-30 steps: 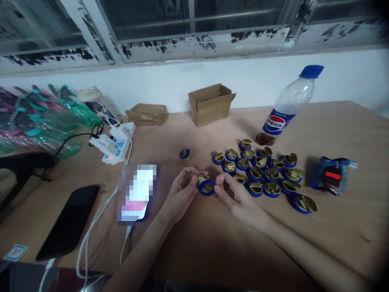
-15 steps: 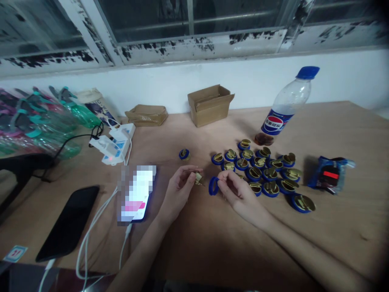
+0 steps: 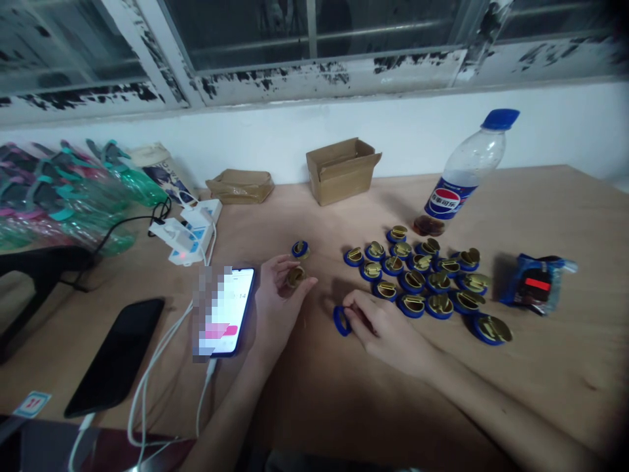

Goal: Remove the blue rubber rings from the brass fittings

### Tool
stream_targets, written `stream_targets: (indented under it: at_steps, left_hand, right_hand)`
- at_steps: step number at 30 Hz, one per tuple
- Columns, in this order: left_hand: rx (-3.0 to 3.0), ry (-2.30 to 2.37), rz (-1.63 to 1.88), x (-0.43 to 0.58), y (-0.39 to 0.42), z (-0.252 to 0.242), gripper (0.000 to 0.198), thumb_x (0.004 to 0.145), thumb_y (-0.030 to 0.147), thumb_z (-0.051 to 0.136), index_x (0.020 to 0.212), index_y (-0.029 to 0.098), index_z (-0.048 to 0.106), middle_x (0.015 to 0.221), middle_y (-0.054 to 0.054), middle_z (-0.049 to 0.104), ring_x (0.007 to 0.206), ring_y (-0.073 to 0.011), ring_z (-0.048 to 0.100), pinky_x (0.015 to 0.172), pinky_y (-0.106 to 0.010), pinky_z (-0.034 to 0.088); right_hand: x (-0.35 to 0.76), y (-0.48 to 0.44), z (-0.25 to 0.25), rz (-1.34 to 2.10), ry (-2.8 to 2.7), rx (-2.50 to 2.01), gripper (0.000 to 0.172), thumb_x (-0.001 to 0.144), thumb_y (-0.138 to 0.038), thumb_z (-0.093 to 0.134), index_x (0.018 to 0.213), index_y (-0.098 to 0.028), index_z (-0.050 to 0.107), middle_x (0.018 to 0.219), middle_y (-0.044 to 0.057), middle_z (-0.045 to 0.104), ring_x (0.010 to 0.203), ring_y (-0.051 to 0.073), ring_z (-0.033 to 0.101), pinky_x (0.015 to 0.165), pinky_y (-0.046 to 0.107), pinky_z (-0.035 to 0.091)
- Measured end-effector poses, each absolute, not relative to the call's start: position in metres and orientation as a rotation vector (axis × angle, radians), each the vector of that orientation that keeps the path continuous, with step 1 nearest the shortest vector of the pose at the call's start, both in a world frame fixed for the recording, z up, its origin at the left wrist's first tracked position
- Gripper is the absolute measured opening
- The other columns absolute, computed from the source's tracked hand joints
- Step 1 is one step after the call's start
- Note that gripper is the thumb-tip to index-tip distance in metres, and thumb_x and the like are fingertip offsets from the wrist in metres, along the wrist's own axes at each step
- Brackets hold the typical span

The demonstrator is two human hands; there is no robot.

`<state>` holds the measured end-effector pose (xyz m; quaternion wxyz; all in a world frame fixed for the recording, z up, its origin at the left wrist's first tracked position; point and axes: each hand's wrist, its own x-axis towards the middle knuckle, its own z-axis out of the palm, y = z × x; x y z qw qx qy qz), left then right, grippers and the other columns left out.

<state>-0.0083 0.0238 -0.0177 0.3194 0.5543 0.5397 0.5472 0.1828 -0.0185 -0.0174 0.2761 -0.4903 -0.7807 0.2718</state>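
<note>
Small round gold-coloured piece (image 3: 295, 276) held in the left hand (image 3: 276, 300); thin blue ring (image 3: 337, 321), tipped up on edge, pinched by the right hand (image 3: 382, 325); both well away from the worktop's back edge.

Blue ring (image 3: 337, 321), gold metal pc. (image 3: 295, 277), lt.-brown table (image 3: 540, 210)

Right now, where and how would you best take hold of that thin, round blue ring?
I'd pinch the thin, round blue ring by its band, coming from the right, where the person's right grip holds its edge. The ring is tilted up with an open centre, so a pinch could probably close on the band from inside and outside.
</note>
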Motion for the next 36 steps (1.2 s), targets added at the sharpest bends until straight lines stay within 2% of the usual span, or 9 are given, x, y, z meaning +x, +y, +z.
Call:
stream_targets:
  at_steps: [4, 7, 12, 18, 23, 29, 36]
  left_hand:
    - [1.695, 1.482, 1.470, -0.010, 0.024, -0.022, 0.054, 0.071, 0.027, 0.077, 0.117, 0.023, 0.050, 0.109, -0.005, 0.064, 0.101, -0.0196, 0.063, 0.090, -0.036, 0.052]
    - [1.911, 1.526, 1.429, -0.009, 0.021, -0.022, 0.049, 0.073, 0.028, 0.076, 0.115, 0.022, 0.052, 0.111, -0.005, 0.065, 0.104, -0.0203, 0.064, 0.090, -0.037, 0.053]
    - [2.170, 1.491, 1.376, -0.005, 0.013, -0.017, 0.051, 0.073, 0.029, 0.076, 0.116, 0.021, 0.051, 0.110, -0.007, 0.067, 0.102, -0.0215, 0.066, 0.089, -0.038, 0.055]
    - [2.331, 1.328, 1.335, -0.004, 0.009, -0.020, 0.049, 0.074, 0.030, 0.076, 0.115, 0.020, 0.052, 0.108, -0.007, 0.068, 0.097, -0.0199, 0.068, 0.086, -0.034, 0.057]
    - [2.445, 1.158, 1.193, -0.001, 0.002, -0.028, 0.046, 0.086, 0.022, 0.063, 0.128, 0.021, 0.045, 0.119, -0.008, 0.066, 0.109, -0.0182, 0.065, 0.093, -0.032, 0.055]
    - [2.480, 1.013, 1.132, 0.003, -0.003, -0.031, 0.052, 0.089, 0.019, 0.057, 0.137, 0.022, 0.037, 0.128, -0.009, 0.061, 0.116, -0.0188, 0.061, 0.098, -0.035, 0.054]
    - [2.522, 0.964, 1.097, 0.003, -0.003, -0.030, 0.052, 0.089, 0.016, 0.055, 0.137, 0.020, 0.036, 0.130, -0.010, 0.060, 0.121, -0.0184, 0.057, 0.101, -0.034, 0.051]
  right_hand:
    - [0.180, -0.022, -0.018, 0.642, -2.133, -1.446, 0.011, 0.092, -0.020, 0.043, 0.090, -0.021, 0.053, 0.078, 0.000, 0.063, 0.063, 0.014, 0.058, 0.057, 0.026, 0.036]
    - [0.178, -0.022, -0.020, 0.587, -2.088, -1.518, 0.012, 0.093, -0.022, 0.043, 0.087, -0.021, 0.053, 0.077, 0.000, 0.064, 0.064, 0.015, 0.060, 0.058, 0.027, 0.036]
    - [0.178, -0.021, -0.021, 0.539, -1.941, -1.597, 0.011, 0.092, -0.029, 0.046, 0.093, -0.021, 0.052, 0.065, -0.003, 0.058, 0.055, 0.014, 0.055, 0.055, 0.026, 0.035]
    - [0.178, -0.026, -0.010, 0.688, -1.872, -1.316, 0.012, 0.093, -0.025, 0.044, 0.100, -0.020, 0.052, 0.065, -0.005, 0.050, 0.053, 0.010, 0.049, 0.051, 0.022, 0.036]
    - [0.177, -0.027, -0.007, 0.829, -1.881, -1.235, 0.014, 0.093, -0.023, 0.044, 0.102, -0.021, 0.055, 0.061, -0.007, 0.040, 0.049, 0.008, 0.042, 0.047, 0.021, 0.033]
    - [0.177, -0.024, -0.010, 0.869, -1.927, -1.261, 0.012, 0.091, -0.020, 0.046, 0.093, -0.020, 0.057, 0.057, -0.007, 0.040, 0.049, 0.009, 0.042, 0.048, 0.023, 0.030]
    - [0.178, -0.024, -0.008, 0.902, -1.924, -1.274, 0.012, 0.091, -0.020, 0.045, 0.090, -0.019, 0.057, 0.056, -0.007, 0.041, 0.048, 0.008, 0.041, 0.048, 0.023, 0.030]
